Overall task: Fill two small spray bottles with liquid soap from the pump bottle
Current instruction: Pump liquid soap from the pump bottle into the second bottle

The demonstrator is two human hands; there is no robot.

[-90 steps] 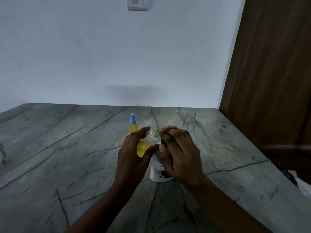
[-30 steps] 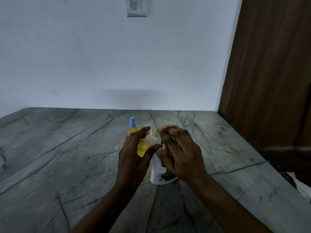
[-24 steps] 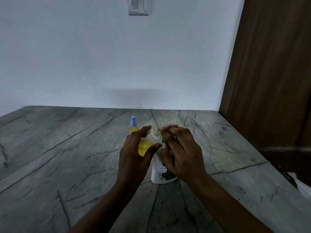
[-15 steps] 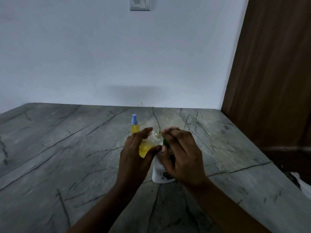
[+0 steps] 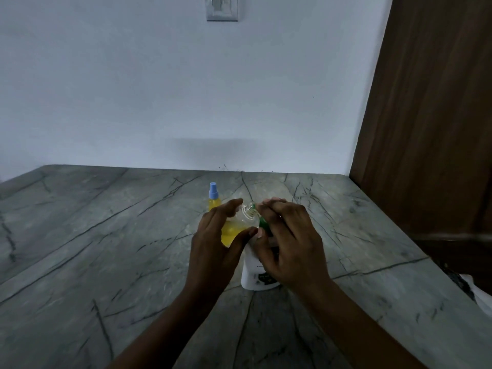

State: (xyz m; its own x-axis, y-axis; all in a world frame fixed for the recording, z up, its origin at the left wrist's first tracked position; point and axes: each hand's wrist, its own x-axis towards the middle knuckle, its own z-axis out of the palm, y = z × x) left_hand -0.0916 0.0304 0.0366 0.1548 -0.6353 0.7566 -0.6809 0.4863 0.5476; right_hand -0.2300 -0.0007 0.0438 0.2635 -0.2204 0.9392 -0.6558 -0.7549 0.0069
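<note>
Plainly, the left grip [image 5: 213,243] was curled round the open spray bottle [image 5: 229,233], tilted with its neck pointing right at the green spout [image 5: 262,223] of the pump bottle [image 5: 255,278], whose head the right grip [image 5: 290,243] clasped

Tilted, half full of yellow soap: uncapped spray bottle [image 5: 232,231], neck beside green spout of white pump bottle [image 5: 254,276], upright on surface [image 5: 106,235]; blue-capped spray bottle [image 5: 213,197] upright behind, yellow-filled.

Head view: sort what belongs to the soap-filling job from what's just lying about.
In the job: open bottle held in the left hand; pump bottle held by the right hand; blue-capped spray bottle.
Just there: wall switch; wooden panel.
</note>
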